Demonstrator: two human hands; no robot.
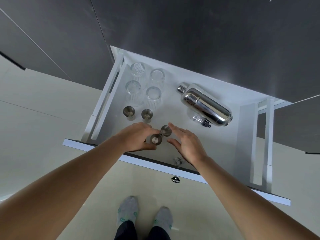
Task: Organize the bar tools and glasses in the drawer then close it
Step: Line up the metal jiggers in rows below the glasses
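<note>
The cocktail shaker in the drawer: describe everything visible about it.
The cocktail shaker is polished, mirror-bright metal, seemingly steel, with a small cap, a domed shoulder and a long rounded body. It is closed and lies on its side on the white drawer floor, on the right half, cap toward the back left, base toward the front right. A small clear labelled item lies against its near side. Neither of the hands touches it.

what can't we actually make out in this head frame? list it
- Small labelled item by the drawer front: head view, mostly hidden by the right hand; type unclear.
- Small bottle: half hidden under the lying shaker; label too small to read.
- Left hand on a jigger: fingers cover its side, grip unclear.
- Sticker on the rear glass: too small to read.
</note>
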